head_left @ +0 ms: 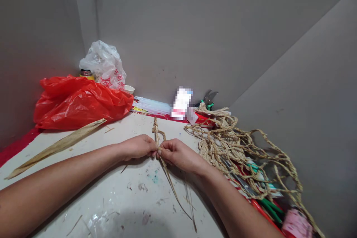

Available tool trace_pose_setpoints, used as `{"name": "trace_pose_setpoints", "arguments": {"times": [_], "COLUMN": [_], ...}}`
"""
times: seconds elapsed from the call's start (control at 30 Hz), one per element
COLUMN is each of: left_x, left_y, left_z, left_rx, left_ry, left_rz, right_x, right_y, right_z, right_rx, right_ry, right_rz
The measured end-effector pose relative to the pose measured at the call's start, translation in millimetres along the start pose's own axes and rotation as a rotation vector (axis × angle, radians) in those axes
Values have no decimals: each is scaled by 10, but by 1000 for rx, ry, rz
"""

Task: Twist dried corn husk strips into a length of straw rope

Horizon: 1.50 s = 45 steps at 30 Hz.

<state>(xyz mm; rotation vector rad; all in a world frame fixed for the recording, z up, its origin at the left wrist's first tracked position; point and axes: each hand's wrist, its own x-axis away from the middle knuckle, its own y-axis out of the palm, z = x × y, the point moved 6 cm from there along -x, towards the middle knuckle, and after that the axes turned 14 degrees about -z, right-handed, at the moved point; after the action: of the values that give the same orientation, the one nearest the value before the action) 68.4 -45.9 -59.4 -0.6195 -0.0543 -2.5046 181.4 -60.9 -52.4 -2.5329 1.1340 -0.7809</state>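
Note:
A short braided straw cord [156, 131] stands up from between my two hands at the middle of the white board, with a small loop on its right side. My left hand [141, 146] pinches the cord's lower end from the left. From the right, my right hand [176, 153] grips the same spot, thumb and fingertips pressed together, almost touching the left fingertips. Loose dry strands [174, 189] trail from the hands toward the lower right. The exact crossing of strands under the fingertips is hidden.
A long dry leaf strip [55, 148] lies on the left, before a red plastic bag [83, 100] and a white bag [104, 63]. At right, a heap of braided cord [223, 141] covers some tools. Pruning shears [208, 99] and a blurred bright screen [182, 103] are at the back.

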Motion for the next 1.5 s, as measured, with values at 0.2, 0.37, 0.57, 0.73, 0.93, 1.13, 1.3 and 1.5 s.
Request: {"name": "trace_pose_setpoints", "arguments": {"times": [0.2,0.37,0.57,0.73,0.93,1.13,1.3,1.5], "left_x": [-17,-58,-31,10,49,58,54,56], "left_y": [7,-30,20,91,121,121,100,86], "left_z": [-46,-61,-18,18,31,39,50,62], "left_rx": [48,-48,73,291,384,339,323,328], "left_ry": [31,133,221,213,167,168,165,163], "left_rz": [20,140,112,82,131,133,95,22], "right_x": [79,163,91,87,158,234,424,428], "right_y": [-18,-45,142,329,287,273,441,-232], "right_z": [-112,-180,-190,-196,-257,-378,-593,-385], "right_rx": [218,150,-437,-414,47,532,416,103], "right_ry": [-1,58,1,80,62,150,-12,-58], "right_rz": [80,15,-54,7,189,305,-157,355]}}
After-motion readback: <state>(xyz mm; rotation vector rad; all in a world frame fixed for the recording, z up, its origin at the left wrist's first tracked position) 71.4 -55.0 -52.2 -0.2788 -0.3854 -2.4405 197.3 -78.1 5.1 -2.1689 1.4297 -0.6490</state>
